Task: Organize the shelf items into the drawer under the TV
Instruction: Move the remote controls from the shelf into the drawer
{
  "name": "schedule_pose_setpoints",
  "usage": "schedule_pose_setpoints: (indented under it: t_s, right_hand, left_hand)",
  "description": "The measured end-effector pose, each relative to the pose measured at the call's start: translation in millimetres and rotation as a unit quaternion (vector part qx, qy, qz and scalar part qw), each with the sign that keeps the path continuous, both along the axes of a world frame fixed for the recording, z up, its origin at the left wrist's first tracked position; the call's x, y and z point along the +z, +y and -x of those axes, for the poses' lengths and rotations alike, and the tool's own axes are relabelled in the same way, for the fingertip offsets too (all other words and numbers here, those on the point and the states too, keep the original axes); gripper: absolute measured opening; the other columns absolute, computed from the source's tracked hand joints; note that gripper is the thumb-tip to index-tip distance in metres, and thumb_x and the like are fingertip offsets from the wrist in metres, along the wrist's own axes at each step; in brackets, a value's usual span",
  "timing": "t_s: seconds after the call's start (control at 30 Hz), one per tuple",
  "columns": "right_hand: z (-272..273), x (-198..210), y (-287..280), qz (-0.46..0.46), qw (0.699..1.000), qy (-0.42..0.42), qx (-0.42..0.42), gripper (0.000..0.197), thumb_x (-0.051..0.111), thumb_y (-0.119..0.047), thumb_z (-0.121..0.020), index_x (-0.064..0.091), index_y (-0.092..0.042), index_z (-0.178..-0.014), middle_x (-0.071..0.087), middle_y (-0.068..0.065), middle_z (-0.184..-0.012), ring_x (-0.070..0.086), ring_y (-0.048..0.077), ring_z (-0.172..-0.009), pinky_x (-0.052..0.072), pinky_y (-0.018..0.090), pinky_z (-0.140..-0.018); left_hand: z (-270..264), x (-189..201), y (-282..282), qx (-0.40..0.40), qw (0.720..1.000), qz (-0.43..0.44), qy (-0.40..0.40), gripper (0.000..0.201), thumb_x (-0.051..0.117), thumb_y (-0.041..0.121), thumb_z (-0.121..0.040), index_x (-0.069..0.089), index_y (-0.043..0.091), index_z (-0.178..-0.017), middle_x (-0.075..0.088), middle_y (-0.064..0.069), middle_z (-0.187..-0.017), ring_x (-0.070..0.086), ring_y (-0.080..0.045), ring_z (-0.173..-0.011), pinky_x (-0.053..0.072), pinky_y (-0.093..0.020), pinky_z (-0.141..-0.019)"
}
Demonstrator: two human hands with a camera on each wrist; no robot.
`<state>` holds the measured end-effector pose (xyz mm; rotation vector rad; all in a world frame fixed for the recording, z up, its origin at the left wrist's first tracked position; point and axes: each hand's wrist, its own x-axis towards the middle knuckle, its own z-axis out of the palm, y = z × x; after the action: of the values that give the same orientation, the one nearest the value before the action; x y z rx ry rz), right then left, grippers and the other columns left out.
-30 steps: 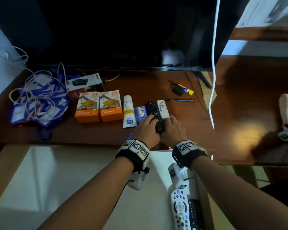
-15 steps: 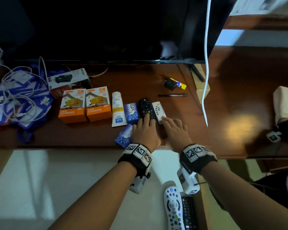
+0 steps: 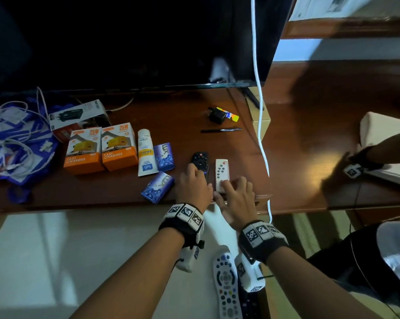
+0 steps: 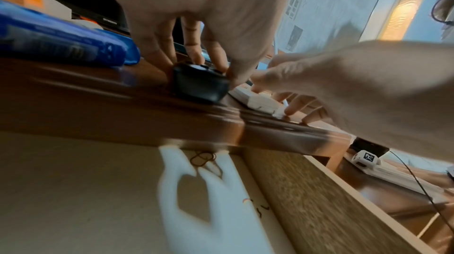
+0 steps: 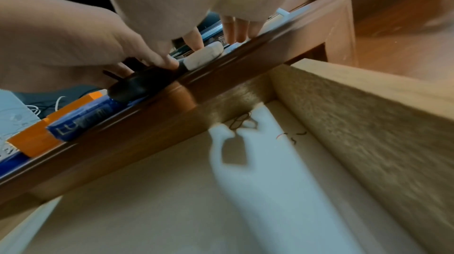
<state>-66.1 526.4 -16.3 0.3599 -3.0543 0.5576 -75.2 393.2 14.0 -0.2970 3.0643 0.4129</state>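
Nearest you, under both wrists, the open drawer [image 3: 102, 261] already holds a white remote [image 3: 226, 288] with a dark one just beside it, cut off by the frame edge. Above that, at the shelf's [image 3: 102, 194] front edge, your left hand [image 3: 194, 185] curls over the near end of the black remote [image 3: 200, 161], fingers on top and down its sides, so it looks grasped. Your right hand [image 3: 234, 196] lies with fingers fairly straight on the near end of the small white remote [image 3: 222, 173]; whether the thumb has hooked under it is not visible. A second ago both hands were bunched on the black remote alone; half a second ago they began to part, and now each has its own remote, which suggests a two-at-once lift into the drawer. Left of your left fingers sit two soap bars [image 3: 157, 187], a tube [image 3: 146, 153] and two orange charger boxes [image 3: 102, 150]; beyond your fingertips lie a pen [image 3: 220, 130] and a small adapter [image 3: 217, 115]. The wrist views are motion-blurred, and the drawer's rear contents are unreadable.
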Motion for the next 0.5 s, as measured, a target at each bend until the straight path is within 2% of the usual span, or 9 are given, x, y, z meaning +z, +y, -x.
schedule_pose_setpoints:
  t_s: [0.07, 0.17, 0.27, 0.37, 0.5]
  right_hand:
    - [0, 6, -3, 0.012, 1.000, 0.000, -0.005, 0.032, 0.048, -0.047, -0.091, 0.051, -0.018, -0.103, 0.045, 0.014, -0.116, 0.042, 0.031, -0.098, 0.046, 0.044, -0.079]
    - [2, 18, -13, 0.018, 0.998, -0.039, -0.035, 0.035, 0.051, -0.046, -0.091, 0.051, -0.015, -0.107, 0.044, 0.015, -0.116, 0.040, 0.033, -0.108, 0.041, 0.042, -0.084]
    - [2, 23, -19, 0.034, 0.996, -0.053, -0.063, 0.032, 0.059, -0.033, -0.088, 0.052, -0.014, -0.113, 0.046, 0.015, -0.114, 0.040, 0.033, -0.109, 0.043, 0.043, -0.085]
    - [4, 21, -18, 0.046, 0.994, -0.063, -0.072, 0.033, 0.056, -0.015, -0.086, 0.050, -0.011, -0.118, 0.048, 0.016, -0.117, 0.041, 0.034, -0.109, 0.042, 0.045, -0.083]
    - [-6, 21, -7, 0.069, 0.995, -0.053, -0.053, 0.035, 0.057, -0.006, -0.080, 0.046, -0.003, -0.113, 0.050, 0.018, -0.116, 0.043, 0.035, -0.108, 0.046, 0.046, -0.082]
  left_hand:
    - [-8, 1, 2, 0.023, 0.999, -0.032, 0.005, 0.032, 0.061, 0.037, -0.086, 0.056, 0.014, -0.108, 0.039, -0.005, -0.122, 0.048, -0.028, -0.107, 0.049, -0.040, -0.082]
    - [-29, 6, 3, 0.079, 0.993, -0.085, 0.015, 0.029, 0.068, 0.033, -0.080, 0.053, 0.018, -0.099, 0.039, -0.004, -0.117, 0.051, -0.027, -0.103, 0.047, -0.035, -0.078]
    - [-57, 8, 8, 0.142, 0.980, -0.139, 0.023, 0.036, 0.073, 0.025, -0.073, 0.050, 0.020, -0.100, 0.038, -0.004, -0.117, 0.054, -0.029, -0.098, 0.045, -0.034, -0.077]
    - [-81, 6, 10, 0.185, 0.963, -0.191, 0.041, 0.041, 0.076, 0.019, -0.069, 0.050, 0.020, -0.100, 0.038, -0.002, -0.114, 0.057, -0.029, -0.091, 0.042, -0.031, -0.070]
    - [-117, 3, 17, 0.232, 0.942, -0.239, 0.044, 0.044, 0.079, 0.021, -0.067, 0.050, 0.022, -0.101, 0.037, 0.003, -0.108, 0.057, -0.022, -0.088, 0.039, -0.025, -0.073]
